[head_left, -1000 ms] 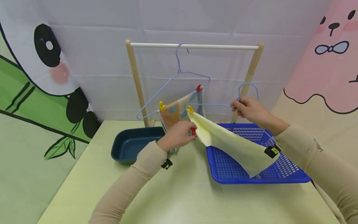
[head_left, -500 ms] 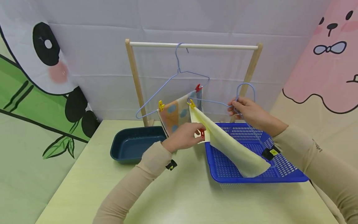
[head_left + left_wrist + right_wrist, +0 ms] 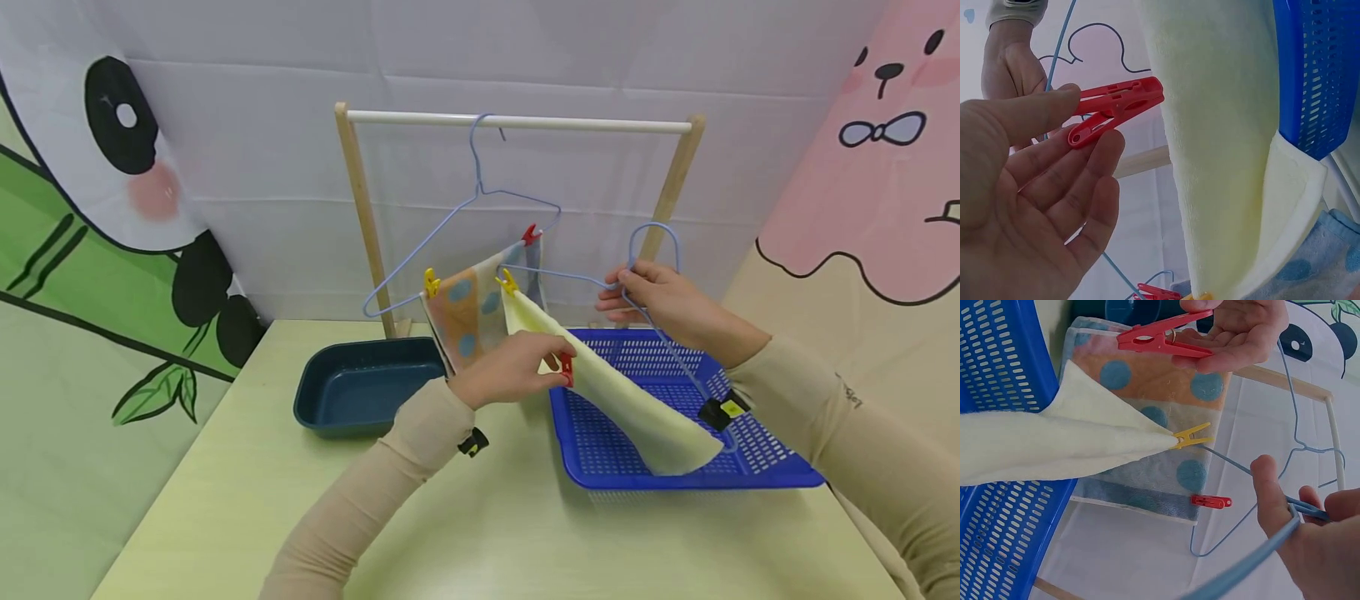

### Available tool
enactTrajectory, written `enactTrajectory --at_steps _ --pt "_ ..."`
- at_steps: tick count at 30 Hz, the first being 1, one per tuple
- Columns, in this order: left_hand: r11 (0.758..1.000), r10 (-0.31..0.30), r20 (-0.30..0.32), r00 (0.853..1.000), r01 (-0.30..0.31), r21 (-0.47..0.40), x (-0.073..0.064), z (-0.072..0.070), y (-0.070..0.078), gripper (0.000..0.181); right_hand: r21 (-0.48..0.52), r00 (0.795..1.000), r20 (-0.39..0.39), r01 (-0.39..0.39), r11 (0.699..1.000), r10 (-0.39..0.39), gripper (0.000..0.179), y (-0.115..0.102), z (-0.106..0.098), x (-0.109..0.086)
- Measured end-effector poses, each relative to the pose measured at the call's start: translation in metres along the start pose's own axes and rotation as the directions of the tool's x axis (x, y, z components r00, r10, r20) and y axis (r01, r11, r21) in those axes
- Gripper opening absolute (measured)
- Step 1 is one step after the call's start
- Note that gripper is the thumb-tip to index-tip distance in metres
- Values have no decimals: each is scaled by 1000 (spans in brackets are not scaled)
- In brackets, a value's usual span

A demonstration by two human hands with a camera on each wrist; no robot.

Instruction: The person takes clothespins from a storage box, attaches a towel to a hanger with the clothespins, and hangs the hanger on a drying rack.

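Observation:
Between thumb and fingers, my left hand [image 3: 513, 367] pinches a red clothespin [image 3: 1119, 103] beside the pale yellow towel [image 3: 615, 383]. In the left wrist view the clothespin's tip points at the towel's edge; whether they touch I cannot tell. My right hand [image 3: 667, 300] holds a blue wire hanger [image 3: 555, 272] near the base of its hook. A yellow clothespin [image 3: 1191, 435] fastens one corner of the towel to the hanger's left end. From there the towel droops to the right over the blue basket [image 3: 573, 454], its other end lying near the hanger's lower right end.
Behind, a second blue hanger [image 3: 442, 229] hangs on the white rail [image 3: 600, 125] of a wooden rack. It carries a patterned towel [image 3: 461, 312] held by yellow [image 3: 431, 283] and red [image 3: 531, 235] clothespins. A dark teal basin [image 3: 315, 412] stands left on the table [image 3: 480, 533].
My left hand has moved right along the towel with the red clothespin. The right hand has shifted slightly left, and its fingers have loosened a little around the hanger.

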State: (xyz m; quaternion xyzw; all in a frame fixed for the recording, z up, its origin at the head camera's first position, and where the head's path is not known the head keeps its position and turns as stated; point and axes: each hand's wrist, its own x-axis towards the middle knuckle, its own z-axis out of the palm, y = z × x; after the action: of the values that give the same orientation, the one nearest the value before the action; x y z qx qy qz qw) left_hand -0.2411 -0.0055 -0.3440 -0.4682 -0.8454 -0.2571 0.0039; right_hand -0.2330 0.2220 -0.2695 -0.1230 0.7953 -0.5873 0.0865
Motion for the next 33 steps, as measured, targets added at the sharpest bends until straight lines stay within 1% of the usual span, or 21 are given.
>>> enactTrajectory --at_steps 5,9,16,20,23,28,31,33 --pt "1000 12 8 1000 -12 2 2 3 1 31 37 1000 17 -7 999 7 36 -1 1 0" --pt "1000 25 12 1000 -25 -1 3 5 2 31 129 999 37 -24 991 19 30 -1 2 1" --pt "999 38 0 999 -38 -20 6 5 6 30 312 998 52 -54 948 40 23 -5 0 -2" --pt "998 47 -25 999 -48 -44 7 3 9 28 348 998 53 -54 936 38 20 -10 0 -3" --pt "995 71 -56 996 -75 -64 8 3 10 27 371 998 51 -53 927 36 23 -11 0 -3" --pt "992 108 -88 990 -113 -53 10 1 15 25 412 998 43 -49 910 34 25 -12 1 0" --pt "986 145 -106 984 -152 -64 11 2 18 22 424 999 46 -46 905 29 24 -12 1 1" --pt "980 174 -125 977 -184 -78 12 2 19 19 433 998 60 -44 900 20 24 -13 1 2"
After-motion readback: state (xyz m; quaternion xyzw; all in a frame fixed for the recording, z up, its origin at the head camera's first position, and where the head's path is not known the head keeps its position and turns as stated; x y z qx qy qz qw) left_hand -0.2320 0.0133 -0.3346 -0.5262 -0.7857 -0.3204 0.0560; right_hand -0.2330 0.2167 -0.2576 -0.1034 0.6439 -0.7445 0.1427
